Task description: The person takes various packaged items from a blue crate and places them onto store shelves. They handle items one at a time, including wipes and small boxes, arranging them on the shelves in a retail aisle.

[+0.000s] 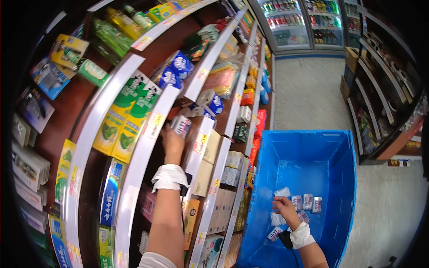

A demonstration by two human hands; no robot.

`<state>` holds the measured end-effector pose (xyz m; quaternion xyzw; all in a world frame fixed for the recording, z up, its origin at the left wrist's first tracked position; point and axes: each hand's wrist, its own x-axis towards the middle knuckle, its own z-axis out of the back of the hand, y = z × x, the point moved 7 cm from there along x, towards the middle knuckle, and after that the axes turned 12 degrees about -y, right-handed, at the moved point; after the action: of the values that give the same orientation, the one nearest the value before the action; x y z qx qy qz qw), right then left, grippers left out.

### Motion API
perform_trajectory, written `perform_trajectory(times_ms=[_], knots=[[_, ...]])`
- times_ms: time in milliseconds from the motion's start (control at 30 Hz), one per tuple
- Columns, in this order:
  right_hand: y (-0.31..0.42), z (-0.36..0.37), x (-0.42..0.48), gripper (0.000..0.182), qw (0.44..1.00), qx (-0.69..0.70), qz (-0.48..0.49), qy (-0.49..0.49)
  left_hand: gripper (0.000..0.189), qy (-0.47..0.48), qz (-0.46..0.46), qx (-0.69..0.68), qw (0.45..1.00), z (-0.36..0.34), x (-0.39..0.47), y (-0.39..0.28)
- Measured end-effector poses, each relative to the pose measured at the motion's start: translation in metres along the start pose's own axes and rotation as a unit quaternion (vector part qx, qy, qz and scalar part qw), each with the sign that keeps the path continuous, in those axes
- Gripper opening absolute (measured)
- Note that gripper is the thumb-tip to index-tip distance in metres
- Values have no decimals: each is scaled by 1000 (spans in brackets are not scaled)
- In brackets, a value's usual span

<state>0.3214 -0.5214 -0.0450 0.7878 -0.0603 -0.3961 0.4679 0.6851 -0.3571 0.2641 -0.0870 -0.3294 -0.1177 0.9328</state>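
Observation:
My left hand [173, 142] reaches into a shelf at the centre left, its fingers at a small white tissue packet [181, 126] with dark and pink print. Whether it grips the packet is unclear. Over the blue plastic crate [348, 187] at the lower right is my right hand [285, 209], fingers slightly curled and nothing visible in them. Below and beside it, several similar tissue packets [307, 202] lie on the crate's floor. Both wrists wear white wraps with a dark device and a cable.
Toilet roll packs [179, 63] stand behind the left hand. Green and yellow boxes [125, 117] fill the shelf to its left. Boxed tissues [221, 211] are on shelves beside the crate. Another shelf unit [378, 90] stands at right, drinks fridges [301, 23] at the aisle's far end.

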Motion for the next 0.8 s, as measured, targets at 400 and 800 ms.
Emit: perform_trajectory(times_ms=[400, 800], knots=[[-70, 149, 73, 45, 883, -362, 68, -290, 60, -66, -66, -106, 990, 72, -28, -55], [-62, 109, 100, 68, 765, -563, 185, -251, 36, 281, -124, -351, 885, 70, -252, -131]])
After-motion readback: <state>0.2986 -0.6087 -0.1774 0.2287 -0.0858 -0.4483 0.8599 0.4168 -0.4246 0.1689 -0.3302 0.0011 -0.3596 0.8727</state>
